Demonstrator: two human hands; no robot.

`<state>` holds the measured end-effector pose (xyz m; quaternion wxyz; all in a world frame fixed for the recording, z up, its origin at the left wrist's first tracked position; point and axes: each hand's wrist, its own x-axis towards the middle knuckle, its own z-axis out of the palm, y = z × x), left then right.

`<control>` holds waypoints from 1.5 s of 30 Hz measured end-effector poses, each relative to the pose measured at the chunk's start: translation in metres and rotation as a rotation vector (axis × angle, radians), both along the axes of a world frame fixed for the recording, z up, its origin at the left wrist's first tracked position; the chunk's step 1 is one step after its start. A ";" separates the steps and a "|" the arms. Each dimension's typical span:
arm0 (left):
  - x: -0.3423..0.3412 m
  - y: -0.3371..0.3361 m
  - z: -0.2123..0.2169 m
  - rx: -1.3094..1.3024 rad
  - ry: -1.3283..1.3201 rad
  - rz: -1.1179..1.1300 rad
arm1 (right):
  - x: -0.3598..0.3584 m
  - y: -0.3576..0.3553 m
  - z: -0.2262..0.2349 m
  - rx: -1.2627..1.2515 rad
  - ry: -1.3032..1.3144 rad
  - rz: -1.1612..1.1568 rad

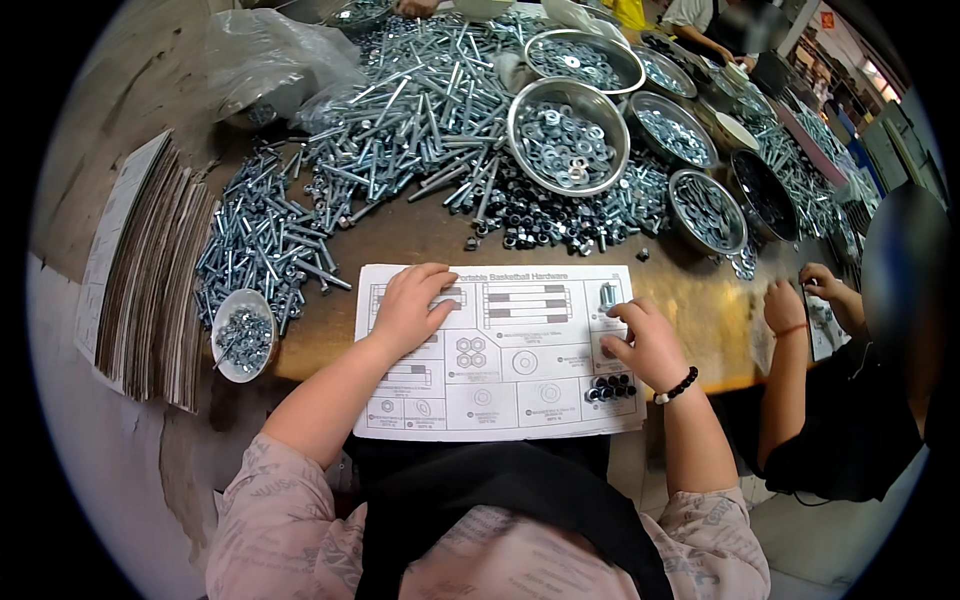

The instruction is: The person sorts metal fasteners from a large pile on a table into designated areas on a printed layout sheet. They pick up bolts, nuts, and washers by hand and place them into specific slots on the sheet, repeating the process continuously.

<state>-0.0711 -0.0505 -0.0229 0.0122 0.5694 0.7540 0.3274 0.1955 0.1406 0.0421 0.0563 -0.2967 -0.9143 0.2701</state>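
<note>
A white printed sheet [500,400] with a grid of hardware drawings lies in front of me at the table's near edge. My left hand [412,308] rests on its upper left part, fingers stretched out, holding nothing. Over the sheet's right side is my right hand [645,345], with a dark beaded bracelet at the wrist. Its thumb and forefinger are apart, and nothing shows between them. Just beyond those fingertips, short silver bolts [608,294] sit in the upper right box. Several black nuts [610,388] stand in rows in the lower right box.
Loose long bolts [420,110] heap across the back, shorter bolts [260,225] at left. A steel bowl of washers [569,137] stands beyond black-ringed nuts [560,225]. A white bowl [243,336] and stacked cards [150,290] are left. A co-worker's hands [785,305] work at right.
</note>
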 end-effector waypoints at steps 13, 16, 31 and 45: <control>-0.091 0.109 0.013 -0.048 0.098 0.227 | -0.180 0.008 -0.044 0.436 0.090 0.334; -0.099 0.130 0.016 -0.216 0.231 0.302 | -0.210 0.015 -0.048 0.646 0.067 0.305; -0.107 0.144 0.055 0.189 -0.155 0.205 | -0.212 0.026 -0.040 0.672 0.251 0.408; -0.140 0.186 0.028 -0.343 0.579 0.209 | -0.130 0.012 0.002 -0.220 0.530 0.061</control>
